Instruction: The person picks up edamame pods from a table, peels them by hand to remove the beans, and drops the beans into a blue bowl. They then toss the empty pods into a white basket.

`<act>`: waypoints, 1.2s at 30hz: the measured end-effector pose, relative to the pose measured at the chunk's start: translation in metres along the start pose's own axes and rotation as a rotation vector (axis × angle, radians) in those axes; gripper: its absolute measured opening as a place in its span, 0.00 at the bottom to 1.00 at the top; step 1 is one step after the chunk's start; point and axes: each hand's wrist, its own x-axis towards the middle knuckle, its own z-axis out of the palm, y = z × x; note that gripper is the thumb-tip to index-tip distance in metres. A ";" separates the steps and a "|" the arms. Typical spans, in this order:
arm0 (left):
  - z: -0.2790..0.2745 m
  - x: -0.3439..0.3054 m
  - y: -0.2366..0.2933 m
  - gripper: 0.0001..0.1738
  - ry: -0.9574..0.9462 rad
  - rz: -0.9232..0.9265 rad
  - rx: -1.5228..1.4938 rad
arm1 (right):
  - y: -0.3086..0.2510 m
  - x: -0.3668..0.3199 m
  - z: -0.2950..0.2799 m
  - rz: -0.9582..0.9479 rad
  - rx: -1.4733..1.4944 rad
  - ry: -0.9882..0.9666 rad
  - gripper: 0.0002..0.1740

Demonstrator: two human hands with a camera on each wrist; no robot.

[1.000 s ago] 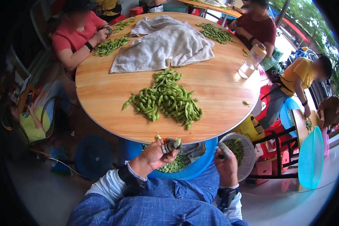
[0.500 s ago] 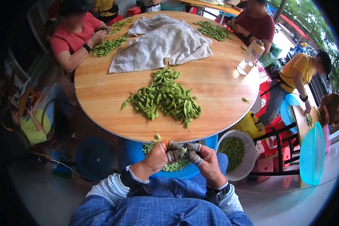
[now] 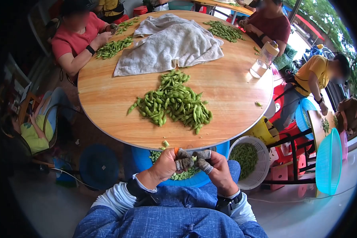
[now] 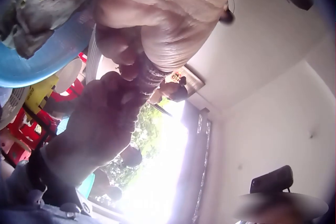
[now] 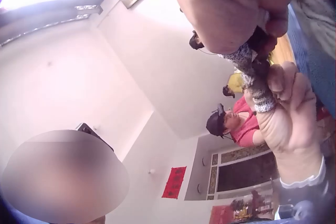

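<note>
Both hands meet above the blue basin [image 3: 142, 158], near the table's front edge. Knitted covers wrap the thumbs and some fingers. The left hand [image 3: 164, 166] and the right hand [image 3: 220, 170] pinch a small green pod [image 3: 194, 158] between their covered fingertips; most of it is hidden. Shelled green beans [image 3: 182, 174] lie in the basin below. A pile of pods [image 3: 170, 103] rests on the wooden table [image 3: 107, 103]. In the left wrist view the left hand [image 4: 163, 19] is close to the lens; the right wrist view shows the right hand [image 5: 236, 8] touching the left.
A grey towel [image 3: 170, 45] covers the table's middle, with a bottle [image 3: 264, 60] at the right. Beside the right knee stands a white basket [image 3: 256, 180] of pods. People sit around, one in red [image 3: 73, 41] at the left. A teal basket [image 3: 328, 162] is at the far right.
The right hand has come in from the right to meet the left, and both took hold of a pod. In the last half second the hands have barely moved.
</note>
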 end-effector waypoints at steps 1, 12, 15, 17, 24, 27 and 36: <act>-0.002 0.001 -0.001 0.10 -0.009 -0.043 -0.006 | 0.000 0.000 0.000 0.004 -0.013 0.015 0.12; -0.009 0.006 -0.006 0.13 -0.032 -0.207 -0.250 | -0.012 0.008 0.006 -0.379 -0.831 0.059 0.13; -0.011 0.005 -0.007 0.15 -0.079 -0.206 -0.257 | -0.012 0.007 0.009 -0.241 -0.590 0.068 0.14; -0.010 0.005 -0.005 0.14 -0.081 -0.222 -0.210 | 0.000 0.005 0.008 -0.157 -0.372 0.085 0.12; 0.000 0.002 -0.002 0.09 -0.066 -0.014 0.107 | 0.008 0.003 -0.001 -0.156 -0.167 0.338 0.09; -0.019 -0.001 0.013 0.05 0.125 0.378 0.641 | 0.003 -0.004 -0.034 -0.210 -0.216 0.507 0.10; -0.020 -0.007 0.035 0.10 0.042 0.912 1.314 | 0.058 -0.057 -0.171 -0.105 -0.355 0.869 0.13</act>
